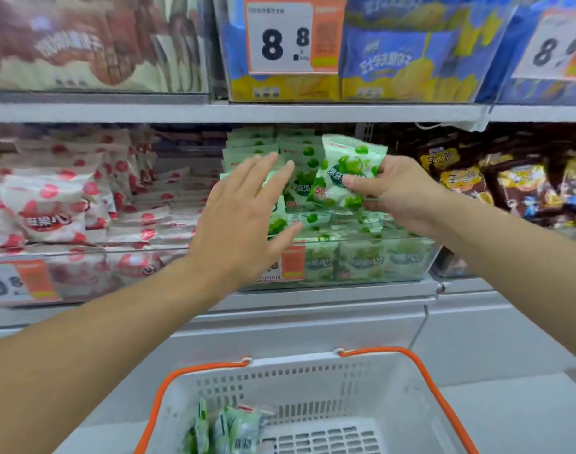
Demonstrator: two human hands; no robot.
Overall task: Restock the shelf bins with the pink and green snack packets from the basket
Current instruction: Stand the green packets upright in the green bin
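Green packet going into the middle bin.

The right hand (399, 191) pinches a green snack packet (347, 173) by its lower edge, holding it tilted over the green bin (408, 260), at about one o'clock from the basket (316, 388). The left hand (244, 217) hangs flat, fingers straight and holding nothing, against the stacked green packets at its twelve o'clock. The step looks like placing; next the packet wants slotting upright among the stack. A few green packets (229, 427) remain in the basket at six o'clock; the pink bin (83, 257) sits at nine.
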